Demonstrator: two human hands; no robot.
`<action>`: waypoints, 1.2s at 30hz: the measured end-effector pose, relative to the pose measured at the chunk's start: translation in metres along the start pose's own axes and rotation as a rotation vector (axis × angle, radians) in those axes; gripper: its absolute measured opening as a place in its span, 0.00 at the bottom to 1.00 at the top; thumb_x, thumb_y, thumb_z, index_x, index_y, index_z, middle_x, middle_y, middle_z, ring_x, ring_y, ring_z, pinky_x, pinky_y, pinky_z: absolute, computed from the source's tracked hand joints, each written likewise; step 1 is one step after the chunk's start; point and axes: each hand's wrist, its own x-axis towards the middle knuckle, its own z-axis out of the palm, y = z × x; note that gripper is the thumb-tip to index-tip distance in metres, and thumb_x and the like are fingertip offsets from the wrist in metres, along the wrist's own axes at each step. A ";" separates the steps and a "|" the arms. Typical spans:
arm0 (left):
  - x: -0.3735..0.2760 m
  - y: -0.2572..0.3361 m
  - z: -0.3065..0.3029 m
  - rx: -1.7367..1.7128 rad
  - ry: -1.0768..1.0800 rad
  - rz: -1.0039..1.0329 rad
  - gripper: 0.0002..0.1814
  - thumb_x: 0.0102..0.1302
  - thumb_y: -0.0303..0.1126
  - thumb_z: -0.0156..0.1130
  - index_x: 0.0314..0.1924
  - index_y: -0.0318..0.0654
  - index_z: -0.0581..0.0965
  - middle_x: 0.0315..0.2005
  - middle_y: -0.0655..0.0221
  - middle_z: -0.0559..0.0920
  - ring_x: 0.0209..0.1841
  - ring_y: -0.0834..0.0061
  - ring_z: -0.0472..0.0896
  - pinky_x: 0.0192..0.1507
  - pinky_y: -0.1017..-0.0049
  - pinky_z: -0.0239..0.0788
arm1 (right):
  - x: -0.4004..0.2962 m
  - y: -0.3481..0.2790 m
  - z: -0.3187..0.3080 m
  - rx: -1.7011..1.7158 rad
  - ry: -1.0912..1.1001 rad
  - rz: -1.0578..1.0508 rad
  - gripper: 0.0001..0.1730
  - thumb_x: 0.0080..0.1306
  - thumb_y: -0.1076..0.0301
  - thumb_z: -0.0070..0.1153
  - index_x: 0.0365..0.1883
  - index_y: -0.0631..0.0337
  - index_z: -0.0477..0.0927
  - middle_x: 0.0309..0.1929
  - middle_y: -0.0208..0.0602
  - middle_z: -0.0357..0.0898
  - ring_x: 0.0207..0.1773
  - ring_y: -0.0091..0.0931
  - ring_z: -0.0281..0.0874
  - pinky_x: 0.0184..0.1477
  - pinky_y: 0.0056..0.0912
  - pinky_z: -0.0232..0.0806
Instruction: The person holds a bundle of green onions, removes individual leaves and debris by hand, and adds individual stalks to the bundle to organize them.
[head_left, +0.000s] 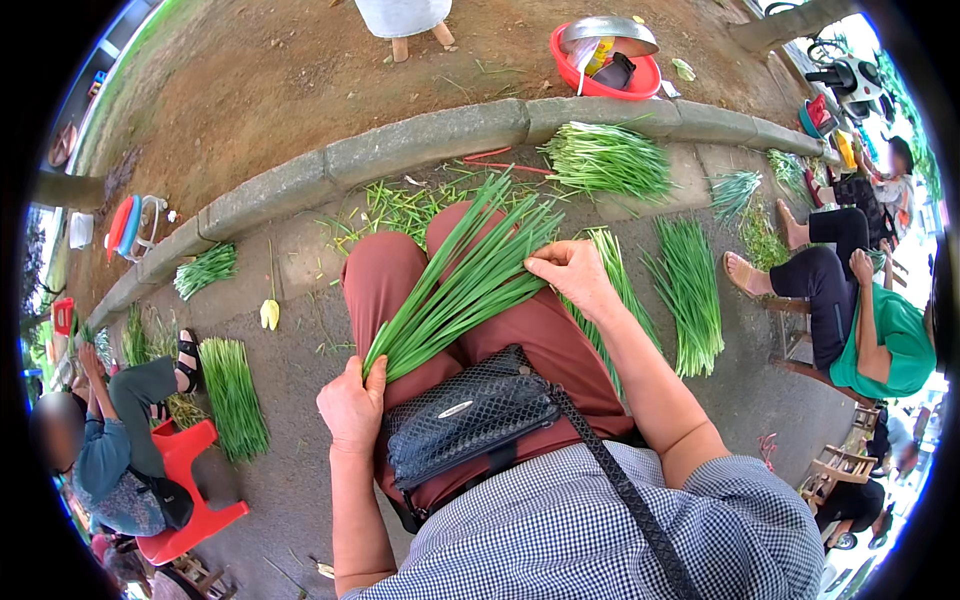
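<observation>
A fanned bunch of long green garlic chives (457, 292) lies across my knees. My left hand (352, 405) grips the gathered lower end of the bunch. At the spread leaf end, my right hand (577, 274) pinches a few blades between thumb and fingertips. Behind the bunch, on my lap, rests a black textured shoulder bag (469, 420) with a strap running over my checked shirt. Beside my right thigh lies another row of chives (615, 285), partly hidden by my arm. A larger pile of chives (686, 296) lies just to its right.
Trimmed scraps (405, 214) litter the ground before my knees. A chive heap (607, 161) sits against the stone kerb (427, 142). Beyond stands a red basin (607, 75) with a metal lid. People sit at both sides, one on a red plastic stool (187, 487). More chives (232, 397) lie left.
</observation>
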 end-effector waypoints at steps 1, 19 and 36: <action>0.000 0.000 0.001 -0.007 0.005 -0.001 0.21 0.65 0.49 0.55 0.23 0.41 0.70 0.12 0.58 0.74 0.16 0.55 0.75 0.20 0.60 0.66 | -0.001 0.000 0.001 0.080 -0.018 0.003 0.14 0.57 0.63 0.61 0.31 0.68 0.83 0.23 0.31 0.81 0.24 0.18 0.71 0.30 0.25 0.66; 0.003 0.000 -0.001 -0.036 0.000 -0.007 0.20 0.64 0.47 0.56 0.23 0.40 0.71 0.12 0.57 0.75 0.17 0.53 0.76 0.21 0.59 0.66 | 0.005 -0.015 0.005 0.455 -0.073 0.166 0.10 0.56 0.70 0.62 0.31 0.70 0.82 0.29 0.33 0.81 0.32 0.18 0.74 0.40 0.21 0.66; -0.001 0.003 -0.021 -0.076 -0.099 -0.088 0.22 0.66 0.48 0.53 0.27 0.35 0.74 0.17 0.51 0.76 0.23 0.48 0.75 0.27 0.56 0.64 | 0.003 -0.006 0.012 0.558 -0.079 0.108 0.05 0.55 0.72 0.60 0.26 0.67 0.80 0.25 0.26 0.78 0.29 0.14 0.70 0.34 0.18 0.63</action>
